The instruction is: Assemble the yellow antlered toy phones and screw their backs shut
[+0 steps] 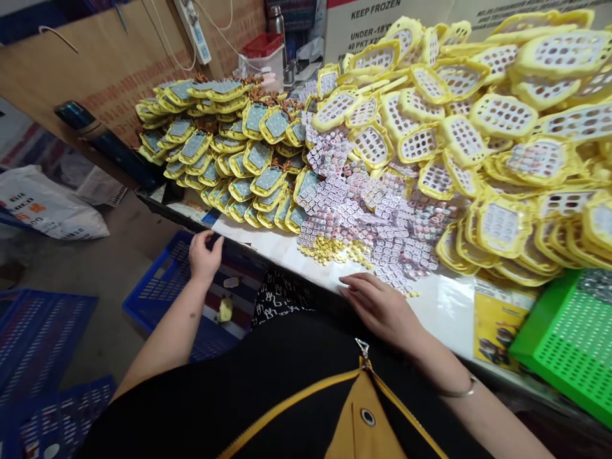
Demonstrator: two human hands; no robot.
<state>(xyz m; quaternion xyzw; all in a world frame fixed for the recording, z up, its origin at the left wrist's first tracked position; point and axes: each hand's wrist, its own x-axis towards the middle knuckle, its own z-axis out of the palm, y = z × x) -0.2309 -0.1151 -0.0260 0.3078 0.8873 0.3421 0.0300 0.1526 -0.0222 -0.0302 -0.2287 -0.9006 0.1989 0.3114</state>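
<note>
Hands at the bench's near edge: your right hand (382,307) lies flat and empty beside the keypad sheets (368,223), your left hand (204,254) curls on the edge; lift one sheet cleanly, sparing the stacks.

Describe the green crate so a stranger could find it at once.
Follow the white table to its right end, past the heaps of yellow frames. There sits the green crate, the only green thing there; the other crates are blue and on the floor.
</note>
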